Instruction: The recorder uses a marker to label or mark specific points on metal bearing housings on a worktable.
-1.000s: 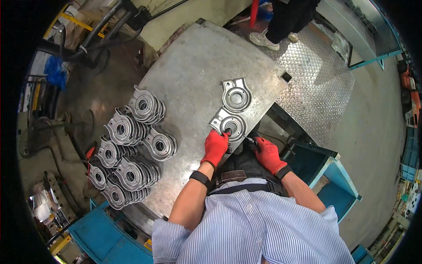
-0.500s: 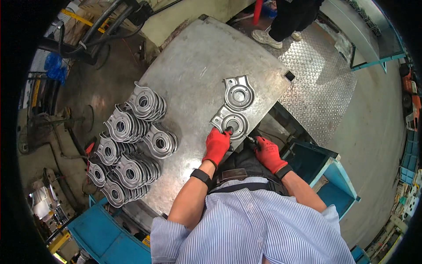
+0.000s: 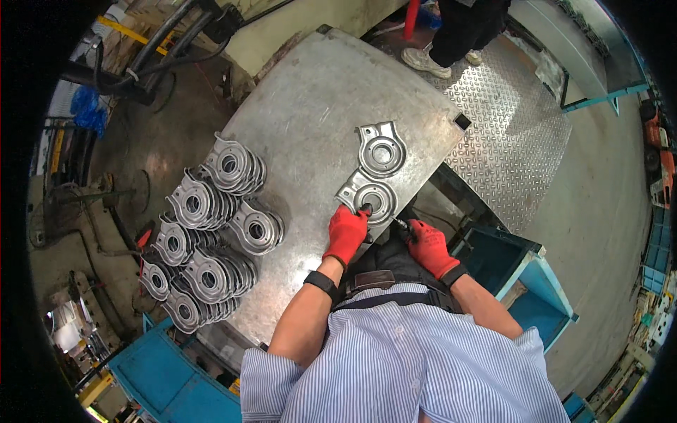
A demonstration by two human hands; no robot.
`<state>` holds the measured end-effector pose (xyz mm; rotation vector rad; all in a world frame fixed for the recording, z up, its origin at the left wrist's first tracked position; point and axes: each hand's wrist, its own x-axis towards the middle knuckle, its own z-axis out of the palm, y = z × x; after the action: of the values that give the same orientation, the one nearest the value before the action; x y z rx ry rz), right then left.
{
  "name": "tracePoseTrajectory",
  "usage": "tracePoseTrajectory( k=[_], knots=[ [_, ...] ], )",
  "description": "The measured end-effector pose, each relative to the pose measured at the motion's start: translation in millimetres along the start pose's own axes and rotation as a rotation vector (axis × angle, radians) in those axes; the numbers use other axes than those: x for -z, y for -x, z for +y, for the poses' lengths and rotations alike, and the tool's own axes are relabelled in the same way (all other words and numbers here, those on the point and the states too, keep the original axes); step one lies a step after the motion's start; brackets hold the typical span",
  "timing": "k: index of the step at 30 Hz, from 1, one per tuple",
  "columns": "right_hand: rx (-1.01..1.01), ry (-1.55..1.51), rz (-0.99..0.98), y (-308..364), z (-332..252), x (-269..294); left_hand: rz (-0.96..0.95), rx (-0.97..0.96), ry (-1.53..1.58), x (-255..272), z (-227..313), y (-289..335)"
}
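Note:
Near the table's right edge lies a stamped metal bracket [image 3: 379,198], round with a central opening and a flared tab. My left hand [image 3: 348,231], in a red glove with dark fingertips, grips its near left side, a finger reaching to the opening. My right hand [image 3: 429,247], gloved alike, is closed around a slim dark hand tool [image 3: 403,224]. The tool's thin tip points at the bracket's near right rim; whether it touches, I cannot tell. Just beyond, a second bracket [image 3: 382,151] of the same shape lies flat, close against the first.
Several stacks of like brackets [image 3: 211,273] stand along the left side of the metal table [image 3: 310,106]. Blue bins stand at the lower left [image 3: 176,374] and right [image 3: 539,282]. A person's legs [image 3: 462,32] are beyond the far right edge, on a tread-plate floor [image 3: 504,134].
The view has shifted very slightly. Both hands, the tool and the brackets otherwise stay as they were.

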<state>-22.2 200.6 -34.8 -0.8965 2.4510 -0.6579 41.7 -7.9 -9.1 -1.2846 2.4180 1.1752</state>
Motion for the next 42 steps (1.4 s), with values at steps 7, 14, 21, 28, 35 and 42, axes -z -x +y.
tracePoseTrajectory(
  k=[7,14,21,28,35,42],
  knots=[
    [-0.011,0.004,0.006,-1,0,-4,-0.016,0.004,-0.014,-4,-8,-7],
    [0.017,-0.023,0.064,-1,6,-7,-0.045,0.026,-0.022,6,3,-2],
    [0.036,-0.032,0.054,0,4,-6,-0.052,0.05,-0.006,5,-2,-6],
    [0.057,-0.017,0.013,2,6,-5,-0.046,-0.006,-0.001,11,6,-2],
    [0.071,0.002,0.02,2,1,4,-0.095,0.006,-0.001,4,-9,-9],
    [0.095,-0.176,0.176,1,-3,5,-0.037,-0.143,0.146,26,-29,3]
  ],
)
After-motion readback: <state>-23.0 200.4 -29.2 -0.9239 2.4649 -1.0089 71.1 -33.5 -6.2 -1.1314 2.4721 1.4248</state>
